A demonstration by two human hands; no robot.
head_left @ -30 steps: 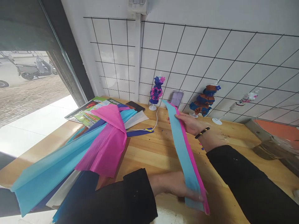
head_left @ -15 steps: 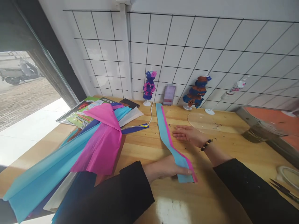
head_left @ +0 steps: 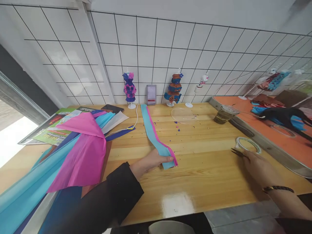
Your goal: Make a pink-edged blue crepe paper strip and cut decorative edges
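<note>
A light-blue paper strip (head_left: 151, 135) with a narrow pink strip (head_left: 156, 132) along its right edge runs from the back of the table toward me. My left hand (head_left: 156, 160) pinches its near end, thumb on top, and lifts that end off the wood. Far to the right, my right hand (head_left: 258, 167) has its fingers on a pair of small dark scissors (head_left: 240, 152), whose points face left; the handles are hidden under the hand. Just behind them lies a roll of white tape (head_left: 248, 140).
Folded pink paper (head_left: 89, 156) and blue paper (head_left: 60, 156) cover the left side over magazines (head_left: 56, 130). Small dress forms, one in a purple-and-pink dress (head_left: 129, 87), stand along the tiled wall. A lidded cup (head_left: 225, 114) sits beside the orange surface (head_left: 275, 123).
The view has turned right. My right hand has left the strip's side and reached right to the scissors. My left hand still grips the strip's near end.
</note>
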